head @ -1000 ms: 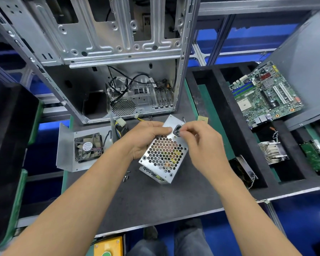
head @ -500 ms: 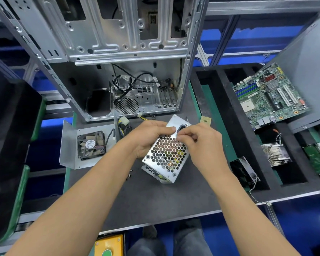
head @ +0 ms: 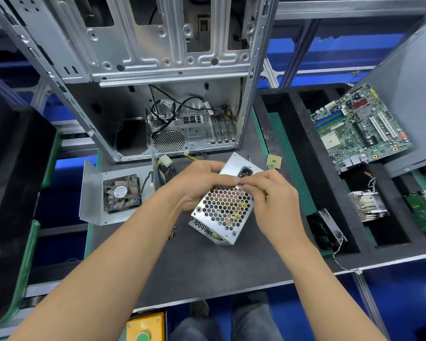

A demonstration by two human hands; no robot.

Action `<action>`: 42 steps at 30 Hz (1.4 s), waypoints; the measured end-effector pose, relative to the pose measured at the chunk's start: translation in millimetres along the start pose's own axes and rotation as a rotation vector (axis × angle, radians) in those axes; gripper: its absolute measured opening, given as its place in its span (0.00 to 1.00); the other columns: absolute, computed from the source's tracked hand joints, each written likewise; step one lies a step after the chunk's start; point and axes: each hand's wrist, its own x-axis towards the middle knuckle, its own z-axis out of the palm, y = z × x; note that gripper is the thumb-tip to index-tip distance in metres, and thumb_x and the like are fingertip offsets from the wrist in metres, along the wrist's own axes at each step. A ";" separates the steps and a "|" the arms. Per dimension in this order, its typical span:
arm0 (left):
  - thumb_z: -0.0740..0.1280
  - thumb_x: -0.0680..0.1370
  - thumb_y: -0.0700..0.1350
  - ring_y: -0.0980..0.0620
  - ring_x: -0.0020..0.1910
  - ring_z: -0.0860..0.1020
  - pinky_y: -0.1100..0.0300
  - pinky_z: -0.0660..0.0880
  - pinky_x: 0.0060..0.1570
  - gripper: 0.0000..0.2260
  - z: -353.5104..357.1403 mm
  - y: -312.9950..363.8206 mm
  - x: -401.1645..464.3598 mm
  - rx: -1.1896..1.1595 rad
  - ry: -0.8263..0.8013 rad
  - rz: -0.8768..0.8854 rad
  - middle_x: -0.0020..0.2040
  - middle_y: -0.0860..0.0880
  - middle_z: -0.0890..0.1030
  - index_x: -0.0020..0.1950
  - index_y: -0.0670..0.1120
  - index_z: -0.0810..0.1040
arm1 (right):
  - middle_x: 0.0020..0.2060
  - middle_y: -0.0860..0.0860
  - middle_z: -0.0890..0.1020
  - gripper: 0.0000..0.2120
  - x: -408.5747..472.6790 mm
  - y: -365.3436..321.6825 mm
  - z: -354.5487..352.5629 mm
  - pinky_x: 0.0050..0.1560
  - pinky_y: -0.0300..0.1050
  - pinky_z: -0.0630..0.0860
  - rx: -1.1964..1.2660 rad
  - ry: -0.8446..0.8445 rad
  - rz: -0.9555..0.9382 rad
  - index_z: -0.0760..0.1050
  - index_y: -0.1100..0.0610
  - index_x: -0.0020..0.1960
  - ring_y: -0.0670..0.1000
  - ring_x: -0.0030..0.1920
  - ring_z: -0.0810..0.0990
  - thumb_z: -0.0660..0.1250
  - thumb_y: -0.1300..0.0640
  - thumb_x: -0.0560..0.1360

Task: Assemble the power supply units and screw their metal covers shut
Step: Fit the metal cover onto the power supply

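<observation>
PSU [head: 223,212] cover on, gripped by left hand [head: 202,185]; right hand [head: 271,193] pinching at top edge, poss. screw. Fastening unfinished; loose screws [head: 173,233] on tabletop [head: 207,271].

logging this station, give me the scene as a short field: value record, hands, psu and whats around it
left hand: left hand grips the power supply unit from its left side
right hand: right hand pinches at its top face near the power socket
psu: tilted on the grey mat, honeycomb grille up
left of psu: fan on a metal cover
behind: open computer case
right: motherboard
</observation>
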 end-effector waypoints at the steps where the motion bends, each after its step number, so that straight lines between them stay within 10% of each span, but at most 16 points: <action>1: 0.74 0.68 0.31 0.44 0.37 0.84 0.53 0.83 0.38 0.16 0.0 -0.1 -0.3 0.010 0.002 0.005 0.44 0.36 0.85 0.55 0.37 0.82 | 0.44 0.51 0.80 0.09 -1.2 0.4 -0.1 0.49 0.25 0.67 0.001 0.006 -0.001 0.85 0.57 0.50 0.50 0.45 0.79 0.70 0.67 0.76; 15: 0.74 0.71 0.30 0.44 0.37 0.84 0.50 0.83 0.39 0.14 1.3 -6.3 3.0 0.108 0.093 0.052 0.44 0.37 0.85 0.55 0.38 0.82 | 0.51 0.49 0.79 0.11 -10.3 9.2 -3.7 0.54 0.27 0.69 0.092 0.079 -0.065 0.83 0.58 0.57 0.42 0.51 0.77 0.67 0.66 0.78; 19: 0.74 0.70 0.30 0.44 0.35 0.84 0.52 0.82 0.34 0.12 1.7 -6.6 3.5 0.112 0.119 0.037 0.43 0.37 0.85 0.52 0.38 0.81 | 0.50 0.44 0.79 0.09 -18.3 45.9 -14.7 0.54 0.37 0.73 0.183 0.300 0.210 0.82 0.51 0.56 0.43 0.52 0.79 0.66 0.59 0.80; 24: 0.74 0.70 0.30 0.44 0.35 0.84 0.50 0.83 0.35 0.13 3.6 -5.7 3.6 0.120 0.128 0.028 0.44 0.36 0.85 0.53 0.38 0.81 | 0.50 0.53 0.77 0.19 -30.7 101.8 9.6 0.53 0.49 0.66 -0.404 -0.151 0.400 0.77 0.55 0.60 0.57 0.53 0.72 0.70 0.43 0.76; 29: 0.73 0.71 0.29 0.43 0.35 0.84 0.50 0.83 0.35 0.16 4.7 -4.7 2.6 0.128 0.146 0.024 0.47 0.34 0.84 0.58 0.36 0.80 | 0.47 0.53 0.77 0.14 -21.7 106.6 37.0 0.49 0.50 0.66 -0.478 -0.081 0.357 0.78 0.56 0.55 0.56 0.50 0.72 0.68 0.46 0.78; 36: 0.73 0.71 0.30 0.43 0.36 0.84 0.51 0.83 0.35 0.15 4.6 -4.8 2.5 0.124 0.146 0.013 0.47 0.35 0.84 0.57 0.37 0.80 | 0.45 0.43 0.84 0.07 -5.9 84.8 4.1 0.49 0.36 0.75 0.493 0.489 0.502 0.81 0.53 0.54 0.44 0.49 0.83 0.65 0.55 0.79; 42: 0.73 0.71 0.30 0.42 0.38 0.83 0.48 0.83 0.39 0.16 4.1 -5.8 4.5 0.128 0.138 0.008 0.49 0.34 0.84 0.57 0.37 0.80 | 0.42 0.56 0.81 0.07 28.0 32.4 -66.2 0.45 0.56 0.82 0.931 0.677 0.192 0.66 0.54 0.56 0.58 0.38 0.83 0.52 0.51 0.85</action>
